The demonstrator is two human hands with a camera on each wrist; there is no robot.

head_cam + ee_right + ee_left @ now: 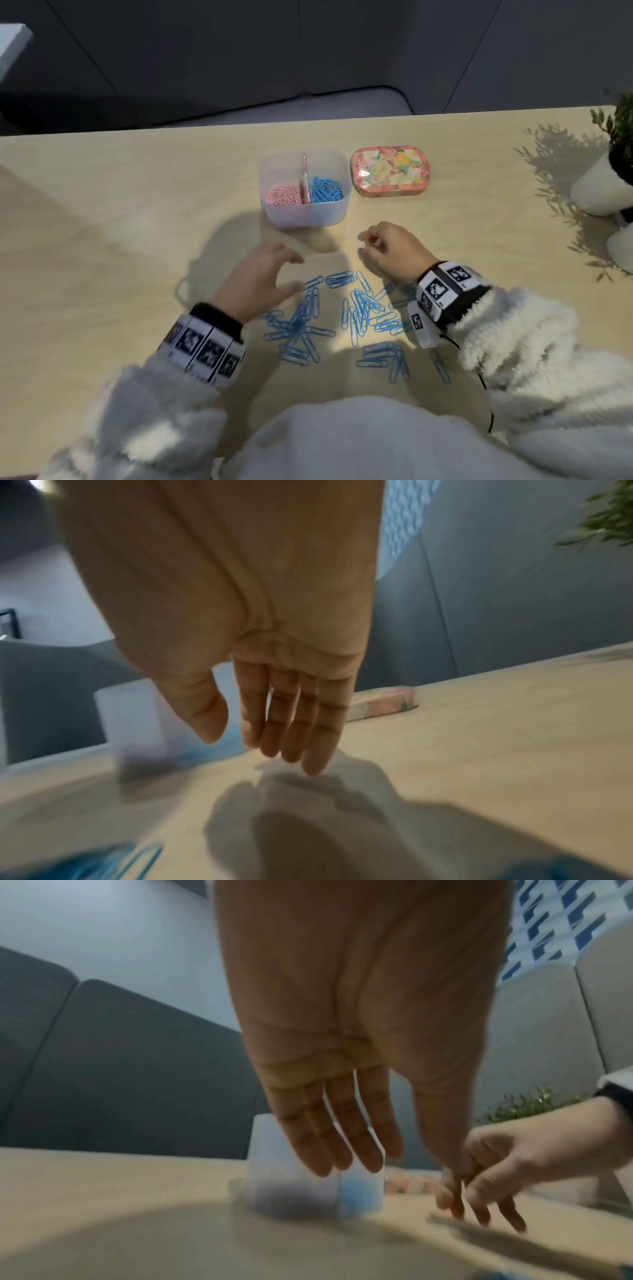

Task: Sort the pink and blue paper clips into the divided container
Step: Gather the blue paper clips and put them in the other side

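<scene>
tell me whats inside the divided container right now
The divided container holds pink paper clips in its left compartment and blue paper clips in its right one, split by a pink divider. Whatever lies beneath each pile is covered.

the head view looks steeply down on the table (102, 205) from above; both wrist views sit low, close under their palms, facing forward toward the shared container (274, 1191).
</scene>
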